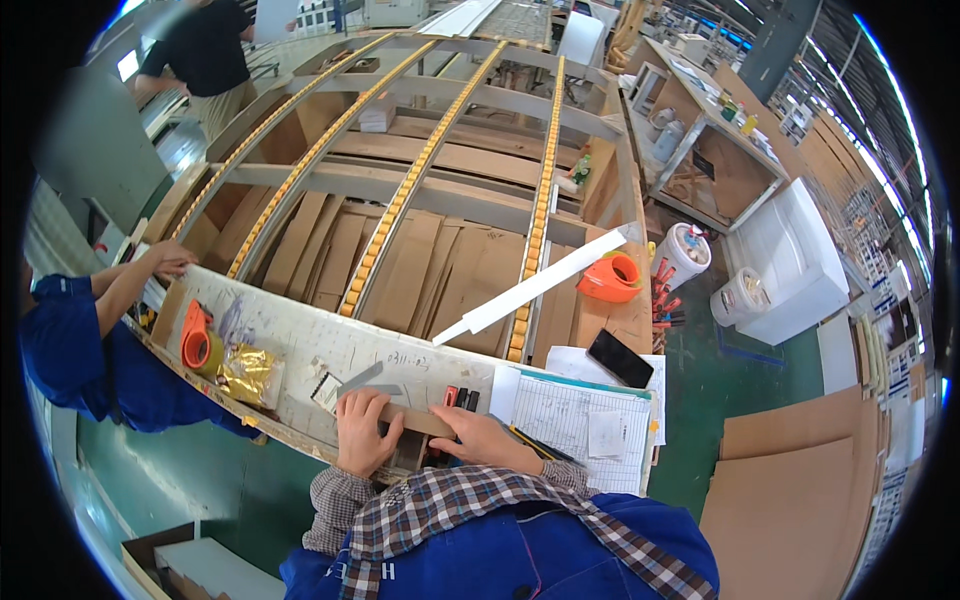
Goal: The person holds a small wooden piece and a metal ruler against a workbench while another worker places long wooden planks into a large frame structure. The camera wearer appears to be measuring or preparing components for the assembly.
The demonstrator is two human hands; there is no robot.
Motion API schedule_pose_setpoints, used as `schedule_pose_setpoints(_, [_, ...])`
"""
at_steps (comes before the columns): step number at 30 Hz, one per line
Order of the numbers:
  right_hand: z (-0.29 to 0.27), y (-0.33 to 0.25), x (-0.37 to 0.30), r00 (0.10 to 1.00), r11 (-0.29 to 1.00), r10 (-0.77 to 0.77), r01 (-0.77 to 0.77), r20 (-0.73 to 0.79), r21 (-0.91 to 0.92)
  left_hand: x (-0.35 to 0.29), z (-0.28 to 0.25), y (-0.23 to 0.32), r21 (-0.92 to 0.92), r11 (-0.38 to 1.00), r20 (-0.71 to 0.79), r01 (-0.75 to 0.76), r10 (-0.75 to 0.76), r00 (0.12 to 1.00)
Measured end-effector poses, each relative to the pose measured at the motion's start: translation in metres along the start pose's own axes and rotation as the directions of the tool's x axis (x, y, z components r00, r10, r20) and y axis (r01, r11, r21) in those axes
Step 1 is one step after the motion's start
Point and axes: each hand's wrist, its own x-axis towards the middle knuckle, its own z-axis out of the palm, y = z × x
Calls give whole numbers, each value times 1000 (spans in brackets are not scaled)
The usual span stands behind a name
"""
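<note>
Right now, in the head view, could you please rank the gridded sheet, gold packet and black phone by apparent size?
1. Gridded sheet, clearly largest, though partly covered
2. Gold packet
3. Black phone, smallest

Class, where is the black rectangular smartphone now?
Right of centre in the head view, the black rectangular smartphone lies on white paper, pictured just below the right-hand orange tape dispenser.

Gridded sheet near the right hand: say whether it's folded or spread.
Spread: the gridded sheet lies open, its grid visible beside a small white slip.
</note>
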Motion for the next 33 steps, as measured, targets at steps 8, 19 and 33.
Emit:
schedule_pose_setpoints(8, [7,6,0,996,999,-35,37,-81,13,1,2,-1,18,1000,20,-5,4,1000])
schedule_pose_setpoints(19, [9,7,1,994,1000,-22,23,-103,10,1,0,-1,8,1000,30,-1,0,1000])
schedule_pose_setpoints(33, [7,5,-1,987,1000,14,-10,-161,20,1,0,-1,10,1000,36,1,-1,999])
